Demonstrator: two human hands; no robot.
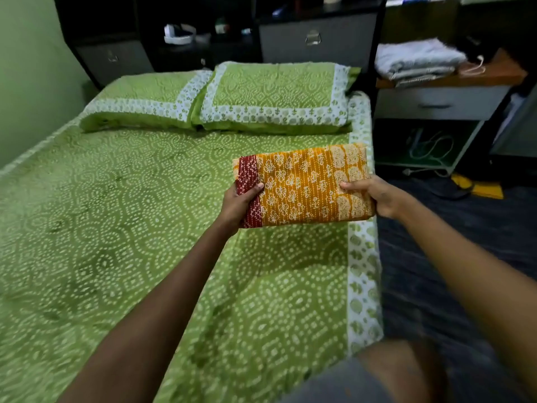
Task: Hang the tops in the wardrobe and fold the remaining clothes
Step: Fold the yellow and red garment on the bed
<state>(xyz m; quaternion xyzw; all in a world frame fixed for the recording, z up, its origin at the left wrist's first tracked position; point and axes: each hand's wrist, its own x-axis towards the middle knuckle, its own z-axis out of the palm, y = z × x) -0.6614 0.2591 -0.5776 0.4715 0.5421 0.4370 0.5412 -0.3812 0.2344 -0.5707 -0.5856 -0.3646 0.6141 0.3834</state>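
Note:
A folded orange garment (305,184) with a white print and a dark red band on its left end is held flat over the right side of the bed (130,228). My left hand (239,206) grips its red end, thumb on top. My right hand (377,196) grips the right end, thumb on top and fingers underneath. The garment is lifted a little above the green bedsheet and casts a shadow below it.
Two green pillows (215,97) lie at the head of the bed. A bedside table (441,103) on the right carries folded grey-white cloth (415,59). Dark shelves and drawers (316,39) stand behind. A green wall (29,68) runs along the left. Dark floor lies to the right.

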